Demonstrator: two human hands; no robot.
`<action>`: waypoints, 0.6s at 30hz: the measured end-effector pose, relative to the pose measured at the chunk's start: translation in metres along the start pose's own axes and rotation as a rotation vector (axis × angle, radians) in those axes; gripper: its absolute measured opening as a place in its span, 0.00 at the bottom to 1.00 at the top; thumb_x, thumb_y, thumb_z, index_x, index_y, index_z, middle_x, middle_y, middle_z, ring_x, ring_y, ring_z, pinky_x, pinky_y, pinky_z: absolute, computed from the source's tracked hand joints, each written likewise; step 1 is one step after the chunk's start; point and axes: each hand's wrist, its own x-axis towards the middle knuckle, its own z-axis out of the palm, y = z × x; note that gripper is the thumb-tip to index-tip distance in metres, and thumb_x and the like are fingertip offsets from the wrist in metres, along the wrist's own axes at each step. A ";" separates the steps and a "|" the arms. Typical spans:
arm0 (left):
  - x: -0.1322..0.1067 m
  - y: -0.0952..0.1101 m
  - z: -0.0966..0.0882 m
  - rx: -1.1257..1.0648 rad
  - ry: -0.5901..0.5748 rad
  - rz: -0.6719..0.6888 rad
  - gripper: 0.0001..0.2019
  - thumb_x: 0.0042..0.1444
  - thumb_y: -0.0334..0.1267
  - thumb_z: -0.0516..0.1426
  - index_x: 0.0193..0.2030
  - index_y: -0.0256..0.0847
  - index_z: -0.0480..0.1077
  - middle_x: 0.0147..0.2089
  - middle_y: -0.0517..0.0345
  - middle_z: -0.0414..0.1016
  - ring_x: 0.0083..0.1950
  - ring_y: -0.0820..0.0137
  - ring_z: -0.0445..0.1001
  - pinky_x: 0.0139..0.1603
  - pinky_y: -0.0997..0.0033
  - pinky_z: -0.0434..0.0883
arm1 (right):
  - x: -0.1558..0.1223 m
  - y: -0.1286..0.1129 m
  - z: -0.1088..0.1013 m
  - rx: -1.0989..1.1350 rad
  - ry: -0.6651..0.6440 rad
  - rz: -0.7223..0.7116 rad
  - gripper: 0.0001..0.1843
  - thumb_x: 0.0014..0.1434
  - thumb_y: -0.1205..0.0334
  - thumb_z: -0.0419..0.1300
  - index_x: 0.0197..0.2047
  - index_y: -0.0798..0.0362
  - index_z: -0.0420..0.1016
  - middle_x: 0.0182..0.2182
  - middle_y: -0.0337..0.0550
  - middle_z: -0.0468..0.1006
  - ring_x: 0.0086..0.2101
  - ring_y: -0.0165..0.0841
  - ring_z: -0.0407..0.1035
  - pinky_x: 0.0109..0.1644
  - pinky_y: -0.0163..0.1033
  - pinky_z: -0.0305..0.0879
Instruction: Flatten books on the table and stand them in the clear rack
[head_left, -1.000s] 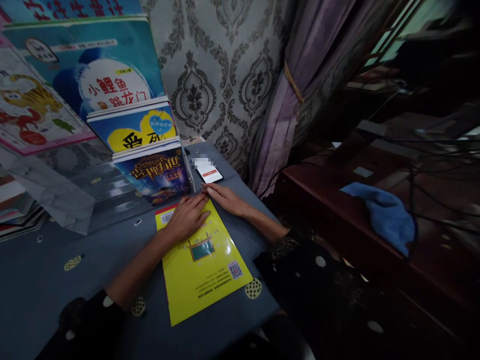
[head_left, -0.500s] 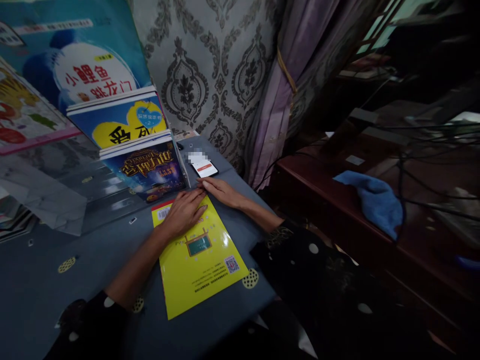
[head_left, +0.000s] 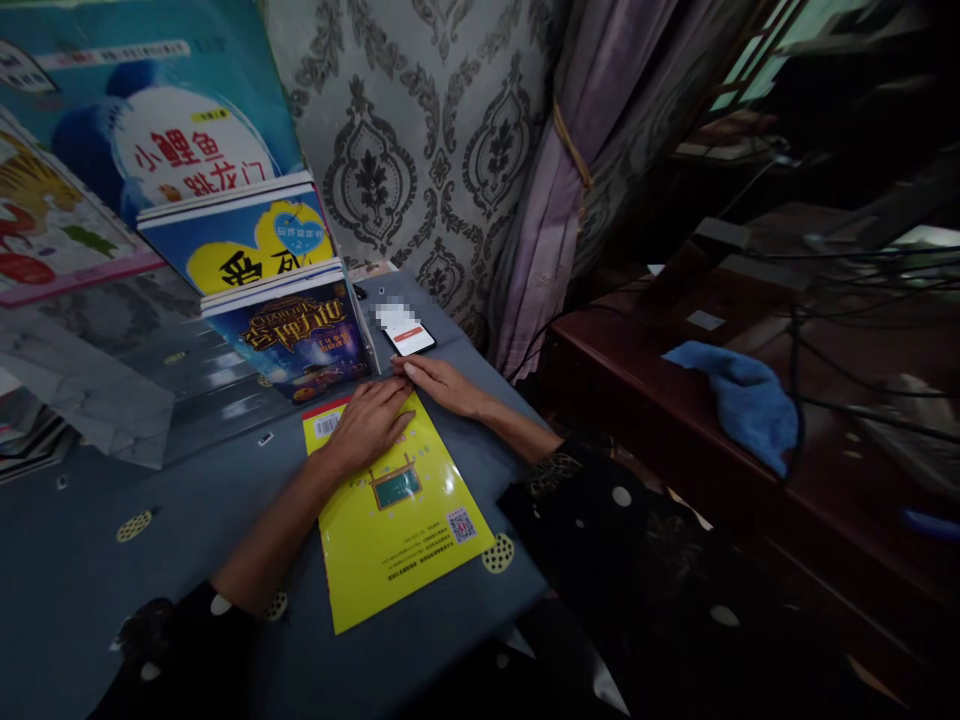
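A yellow book (head_left: 397, 560) lies flat on the table, its printed cover turned upside down to me, with a small chalkboard picture and a QR code. Across its far part rests my left hand (head_left: 371, 420), palm down with the fingers stretched out. My right hand (head_left: 442, 385) lies at the book's far right corner, fingers extended, their tips by those of my left hand. Neither hand grips anything. Just beyond my right hand is a phone (head_left: 409, 340) with a lit screen, partly blurred out.
Upright books, among them a dark blue one (head_left: 300, 345), stand in a row behind my left hand. The grey-blue table (head_left: 202, 520) has its right edge near my right forearm. Further right, a blue cloth (head_left: 742, 400) and cables lie on a dark red surface (head_left: 630, 350).
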 end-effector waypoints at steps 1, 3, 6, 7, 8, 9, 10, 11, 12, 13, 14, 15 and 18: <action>0.000 0.001 0.001 0.001 0.007 -0.001 0.20 0.70 0.39 0.49 0.65 0.36 0.67 0.64 0.43 0.72 0.62 0.56 0.71 0.63 0.53 0.66 | -0.001 -0.001 0.000 -0.002 0.001 -0.004 0.30 0.72 0.41 0.46 0.63 0.53 0.71 0.58 0.52 0.77 0.56 0.40 0.73 0.63 0.52 0.68; -0.001 0.001 0.004 0.002 0.027 -0.001 0.20 0.70 0.37 0.49 0.65 0.37 0.67 0.64 0.44 0.72 0.63 0.56 0.70 0.64 0.52 0.66 | -0.002 -0.002 0.001 -0.018 0.010 -0.013 0.31 0.72 0.42 0.45 0.63 0.55 0.71 0.57 0.53 0.78 0.56 0.41 0.73 0.63 0.52 0.68; -0.001 0.001 0.005 0.001 0.042 0.011 0.20 0.70 0.36 0.49 0.65 0.35 0.67 0.63 0.44 0.72 0.63 0.56 0.70 0.64 0.52 0.66 | -0.003 -0.004 0.002 -0.075 0.027 -0.018 0.29 0.73 0.44 0.45 0.62 0.55 0.72 0.56 0.53 0.79 0.55 0.41 0.74 0.62 0.52 0.68; -0.001 0.000 0.005 0.002 0.039 0.015 0.20 0.70 0.36 0.48 0.65 0.34 0.67 0.63 0.43 0.72 0.63 0.56 0.71 0.64 0.53 0.67 | -0.003 -0.004 0.002 -0.094 0.033 -0.019 0.28 0.73 0.45 0.45 0.62 0.54 0.73 0.55 0.52 0.79 0.55 0.41 0.74 0.62 0.52 0.68; 0.000 -0.001 0.004 0.003 0.034 0.017 0.20 0.70 0.36 0.48 0.64 0.33 0.67 0.63 0.43 0.73 0.63 0.56 0.71 0.63 0.53 0.67 | -0.003 -0.005 0.002 -0.107 0.037 -0.021 0.28 0.73 0.46 0.45 0.61 0.54 0.73 0.55 0.52 0.79 0.55 0.41 0.73 0.62 0.52 0.68; 0.001 -0.002 0.003 0.005 0.030 0.017 0.20 0.70 0.36 0.48 0.64 0.33 0.67 0.63 0.43 0.73 0.62 0.57 0.71 0.63 0.54 0.67 | -0.002 -0.005 0.002 -0.114 0.043 -0.024 0.27 0.73 0.46 0.45 0.61 0.53 0.73 0.55 0.51 0.79 0.55 0.41 0.73 0.62 0.51 0.67; 0.003 -0.004 0.002 0.005 0.026 0.016 0.20 0.70 0.36 0.48 0.64 0.33 0.67 0.63 0.43 0.72 0.63 0.57 0.71 0.63 0.55 0.67 | -0.001 -0.006 0.002 -0.116 0.048 -0.026 0.27 0.73 0.46 0.45 0.61 0.52 0.73 0.55 0.50 0.79 0.56 0.41 0.73 0.62 0.51 0.67; 0.004 -0.006 0.001 0.005 0.022 0.014 0.20 0.70 0.36 0.48 0.64 0.34 0.67 0.63 0.44 0.72 0.63 0.58 0.71 0.63 0.55 0.67 | 0.000 -0.006 0.002 -0.116 0.052 -0.027 0.27 0.73 0.46 0.45 0.61 0.52 0.74 0.55 0.49 0.80 0.56 0.40 0.73 0.62 0.50 0.67; 0.006 -0.008 0.001 0.003 0.017 0.011 0.19 0.70 0.36 0.48 0.64 0.35 0.67 0.63 0.44 0.73 0.63 0.58 0.71 0.63 0.55 0.66 | 0.001 -0.006 0.002 -0.116 0.054 -0.028 0.27 0.73 0.46 0.45 0.61 0.51 0.74 0.55 0.49 0.80 0.56 0.40 0.73 0.62 0.49 0.67; 0.008 -0.010 0.000 0.003 0.011 0.009 0.19 0.70 0.36 0.48 0.64 0.37 0.68 0.63 0.45 0.73 0.63 0.59 0.71 0.62 0.56 0.66 | 0.003 -0.006 0.001 -0.117 0.053 -0.029 0.27 0.73 0.45 0.45 0.61 0.51 0.74 0.55 0.48 0.80 0.55 0.40 0.73 0.62 0.49 0.67; 0.009 -0.012 0.000 0.004 0.006 0.006 0.18 0.70 0.36 0.48 0.63 0.38 0.68 0.62 0.46 0.74 0.62 0.59 0.71 0.61 0.56 0.67 | 0.004 -0.005 0.001 -0.119 0.050 -0.029 0.27 0.73 0.45 0.45 0.61 0.51 0.74 0.54 0.48 0.80 0.55 0.40 0.73 0.62 0.49 0.67; 0.010 -0.014 0.000 0.009 0.004 0.001 0.18 0.70 0.36 0.48 0.63 0.38 0.69 0.61 0.46 0.74 0.62 0.59 0.72 0.61 0.56 0.67 | 0.005 -0.005 0.001 -0.119 0.047 -0.030 0.27 0.73 0.45 0.45 0.61 0.51 0.74 0.54 0.48 0.80 0.55 0.40 0.73 0.62 0.49 0.67; 0.012 -0.016 0.001 0.024 0.014 -0.012 0.18 0.70 0.36 0.48 0.63 0.39 0.69 0.60 0.46 0.75 0.60 0.59 0.72 0.59 0.56 0.67 | 0.007 -0.004 0.001 -0.114 0.036 -0.029 0.27 0.73 0.45 0.45 0.61 0.52 0.73 0.55 0.48 0.80 0.55 0.39 0.73 0.62 0.48 0.67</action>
